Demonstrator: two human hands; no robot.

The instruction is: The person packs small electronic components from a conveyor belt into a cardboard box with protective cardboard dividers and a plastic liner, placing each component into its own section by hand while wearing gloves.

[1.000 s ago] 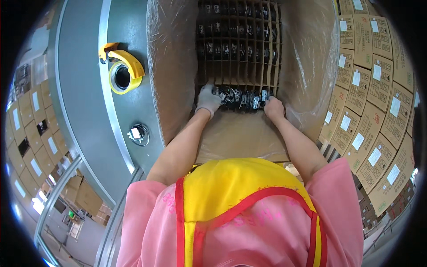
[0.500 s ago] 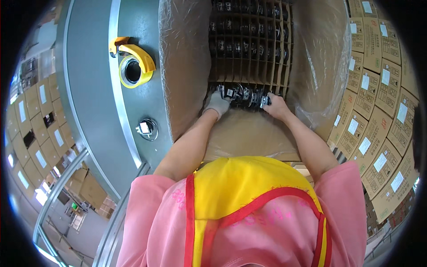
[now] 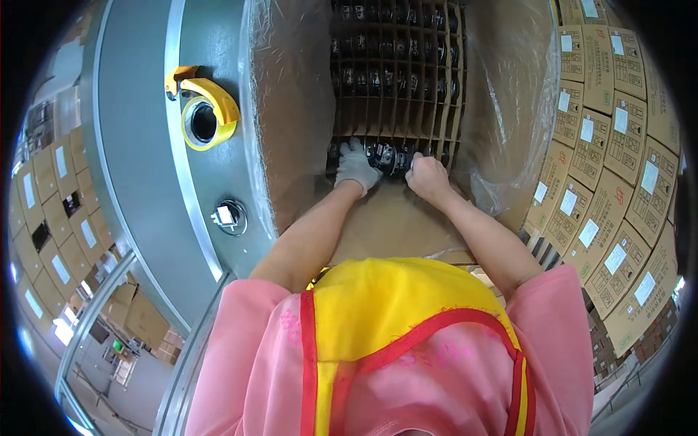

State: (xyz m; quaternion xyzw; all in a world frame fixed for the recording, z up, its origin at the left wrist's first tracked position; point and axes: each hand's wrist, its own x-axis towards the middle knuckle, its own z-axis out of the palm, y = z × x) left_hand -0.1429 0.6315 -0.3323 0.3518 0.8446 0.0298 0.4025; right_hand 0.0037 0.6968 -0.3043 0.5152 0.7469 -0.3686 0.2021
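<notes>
My left hand, in a pale glove, lies at the left end of the nearest row of black coiled-cable items, inside a large carton. Its fingers stretch over the row, touching it. My bare right hand is at the right part of the same row, fingers curled down. What it grips is hidden beneath the fingers. A cardboard divider grid separates the items, and several more rows of them sit farther back.
Clear plastic film lines the carton. On the grey conveyor-like bench at left lie a yellow tape dispenser and a white adapter with black cable. Stacked cartons stand at right, others at far left. A metal rail is at lower left.
My right hand has moved left and down into the row; the black-and-white piece at its fingertips no longer shows. My left hand's fingers have stretched forward. The whole view has shifted slightly.
</notes>
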